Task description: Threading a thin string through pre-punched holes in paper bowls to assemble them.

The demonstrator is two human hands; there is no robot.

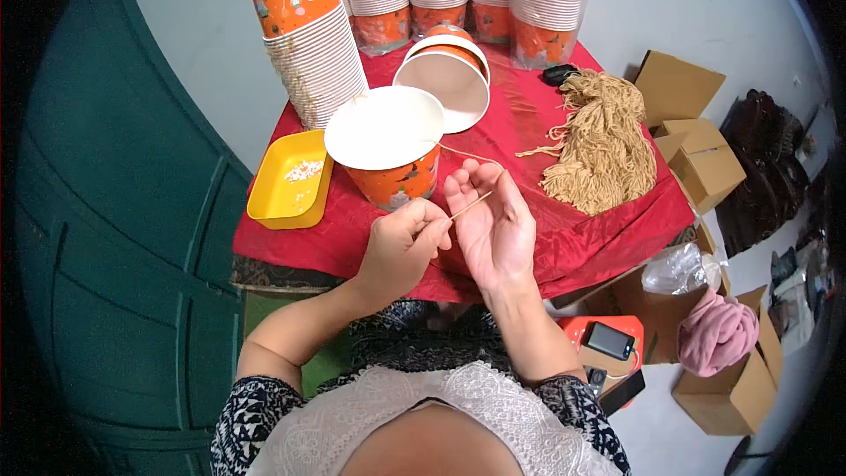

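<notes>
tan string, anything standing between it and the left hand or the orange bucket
Nothing visible stands in the way. The left hand already pinches the tan string, which passes by the right hand and on to the upper edge of the orange bucket.

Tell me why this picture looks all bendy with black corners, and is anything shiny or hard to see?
In the head view, the fisheye lens bends the green door and leaves black corners; also in the head view, light glints off the clear plastic bag, and the dark heap near the right rim is too murky to make out.
</notes>
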